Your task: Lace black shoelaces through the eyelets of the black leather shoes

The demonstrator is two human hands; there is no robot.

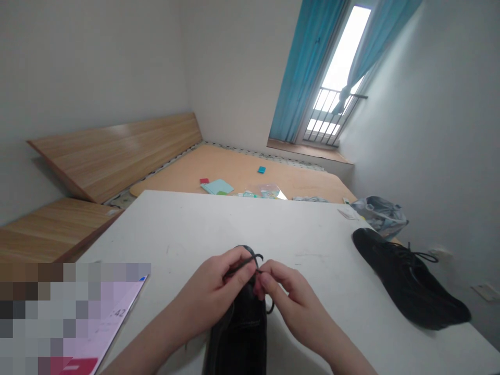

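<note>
A black lace-up shoe (244, 338) stands on the white table in front of me, its toe pointing away and its opening toward me. Over its lacing, my left hand (224, 284) pinches a black shoelace (255, 257) between thumb and forefinger, and a short loop of it sticks up. Close beside it, the fingertips of my right hand (283, 286) are pressed together on another part of the lace. A lace end hangs down at the shoe's right side. The exact crossing of the laces is hidden by my fingers.
A second black shoe (410, 278), laced with a bow, lies at the table's right edge. A pinkish sheet (121, 307), partly pixelated, is at the left. Behind the white table (187, 219) are a bed (234, 161) with small items and a plastic bag (380, 213).
</note>
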